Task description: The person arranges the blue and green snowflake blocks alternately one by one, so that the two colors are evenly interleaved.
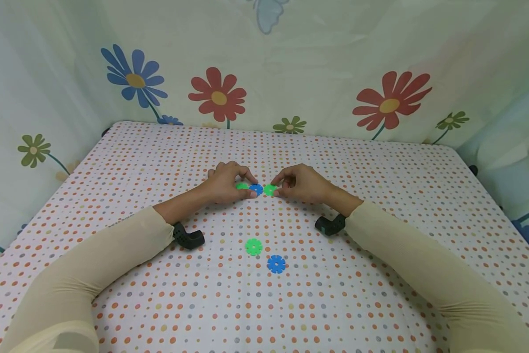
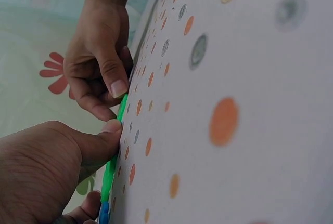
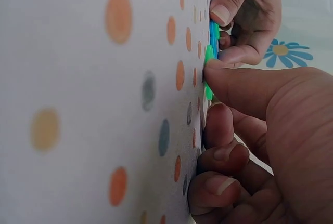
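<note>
Near the middle of the table, my left hand (image 1: 225,184) pinches a blue notched disc (image 1: 256,186) between thumb and index finger. A green notched disc (image 1: 242,186) lies against its left side, partly covered by that hand. In the left wrist view, another blue piece (image 2: 104,213) shows beyond this green one, mostly hidden by the fingers. Facing it, my right hand (image 1: 306,184) pinches a green disc (image 1: 269,189) by its right edge, with thumb and index finger. This green disc's left edge is right at the blue disc's edge, both low over the cloth.
Closer to me on the dotted tablecloth (image 1: 193,304) lie a loose green disc (image 1: 253,247) and a loose blue disc (image 1: 276,264). A black wrist camera (image 1: 189,237) sits at the left cuff, another camera (image 1: 330,225) at the right. A flower-print curtain (image 1: 317,63) hangs behind the table.
</note>
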### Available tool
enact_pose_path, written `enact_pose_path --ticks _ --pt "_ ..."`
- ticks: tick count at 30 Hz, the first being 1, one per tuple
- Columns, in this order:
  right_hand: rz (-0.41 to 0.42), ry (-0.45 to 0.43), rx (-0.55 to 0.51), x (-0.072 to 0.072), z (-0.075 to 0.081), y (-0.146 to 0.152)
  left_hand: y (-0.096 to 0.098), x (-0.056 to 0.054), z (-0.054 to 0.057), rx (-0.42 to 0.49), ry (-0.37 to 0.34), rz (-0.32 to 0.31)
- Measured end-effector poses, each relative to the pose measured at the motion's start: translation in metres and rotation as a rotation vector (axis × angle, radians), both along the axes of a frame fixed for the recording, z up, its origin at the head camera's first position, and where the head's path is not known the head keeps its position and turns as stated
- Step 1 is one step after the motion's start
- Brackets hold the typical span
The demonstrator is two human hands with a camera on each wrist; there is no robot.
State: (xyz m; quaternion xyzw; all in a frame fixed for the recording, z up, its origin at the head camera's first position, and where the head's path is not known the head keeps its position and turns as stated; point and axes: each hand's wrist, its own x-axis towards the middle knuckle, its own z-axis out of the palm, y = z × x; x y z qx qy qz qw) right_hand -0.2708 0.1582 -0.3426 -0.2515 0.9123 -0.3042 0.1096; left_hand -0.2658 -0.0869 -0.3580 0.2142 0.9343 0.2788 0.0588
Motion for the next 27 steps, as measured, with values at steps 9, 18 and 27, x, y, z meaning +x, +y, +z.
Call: enact_pose_path --ticks 9,18,27 --pt "0.014 0.004 -0.002 -0.0003 -0.0003 -0.0007 0.0008 -0.0005 -0.0003 0.001 0.003 0.003" --pt "0.023 0.008 0.002 -0.0018 -0.0018 -0.0003 0.0003 0.0001 0.0003 0.005 0.007 -0.007" --pt "0.016 0.025 0.017 -0.0028 -0.0036 -0.0022 -0.0002 -0.0008 -0.0013 0.005 0.01 -0.009"
